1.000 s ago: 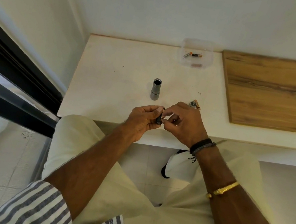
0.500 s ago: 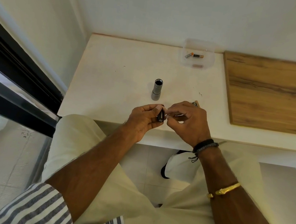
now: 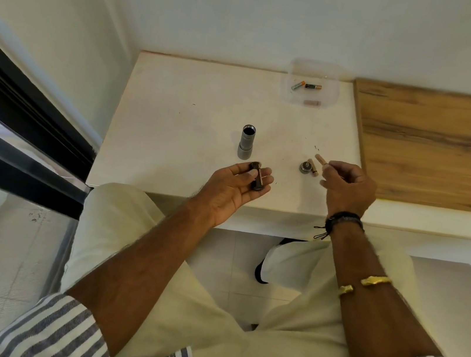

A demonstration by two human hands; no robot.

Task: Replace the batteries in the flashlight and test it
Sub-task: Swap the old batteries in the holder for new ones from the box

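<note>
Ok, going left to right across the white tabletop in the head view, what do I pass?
Flashlight body standing open-topped → battery holder in the left hand → end cap → battery at the right hand → wooden board.
</note>
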